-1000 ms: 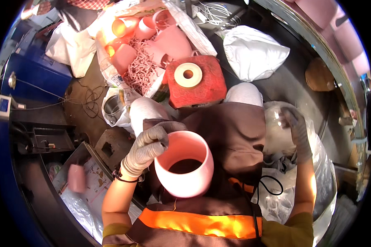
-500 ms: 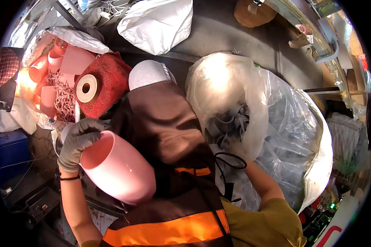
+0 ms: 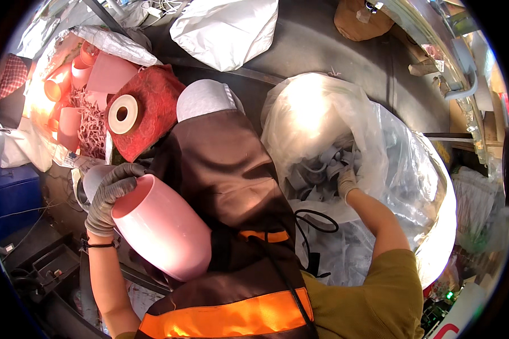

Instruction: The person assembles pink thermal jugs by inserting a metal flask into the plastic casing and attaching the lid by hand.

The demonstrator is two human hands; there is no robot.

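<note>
My left hand (image 3: 112, 198), in a grey glove, is closed on the rim of a glossy pink plastic pot (image 3: 167, 231). The pot lies tilted against my lap, its mouth facing up and to the left. My right hand (image 3: 348, 182), in a pale glove, is inside the mouth of a clear plastic bag (image 3: 373, 141). Its fingers are closed at a curved grey plastic piece (image 3: 336, 168), partly hidden among several similar pieces (image 3: 314, 175).
At the left, an open sack (image 3: 116, 42) holds several pink pots (image 3: 69, 127) and shredded pink strips. Beside it sits a red wrapped bundle (image 3: 152, 113) with a cream ring-shaped core (image 3: 123, 114). A white bag (image 3: 226, 34) lies ahead; a blue box (image 3: 11, 195) stands at far left.
My right hand has moved forward and right to the grey pieces in the bag, and now shows plainly. My left hand still grips the pink pot, almost unmoved.
</note>
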